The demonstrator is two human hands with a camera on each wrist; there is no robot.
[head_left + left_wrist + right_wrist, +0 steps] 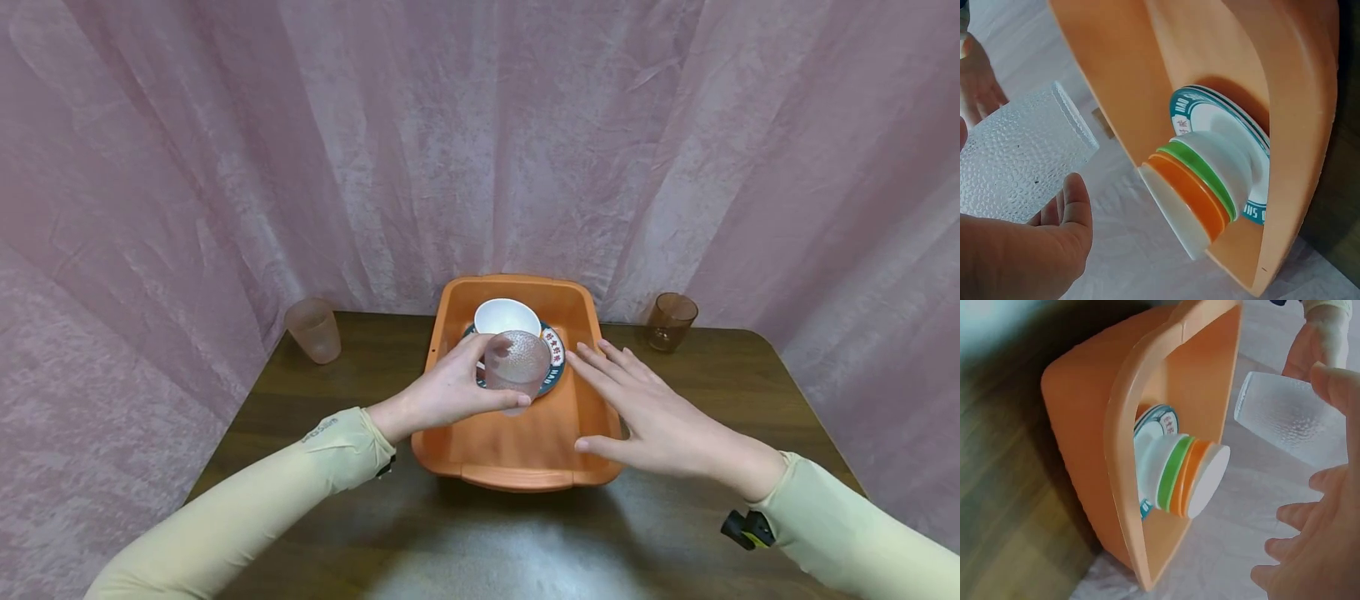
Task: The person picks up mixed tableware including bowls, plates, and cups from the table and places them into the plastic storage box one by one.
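My left hand [467, 385] holds a clear textured drinking glass [517, 363] above an orange basin [517, 477], thumb on one side and fingers on the other. To the right, my right hand [651, 410] is spread with nothing in it, over the basin's right rim. Inside the basin, a stack of bowls [1200, 184], white, green and orange, stands on plates with a dark teal patterned rim [1186, 103]. From the right wrist view, the glass [1291, 415] appears beyond my right thumb; whether they touch cannot be told.
A frosted pinkish glass [313, 331] stands at the table's back left. An amber glass [670, 322] is at the back right. The dark wooden table [360, 350] carries the basin, and a pink curtain [480, 150] hangs behind it.
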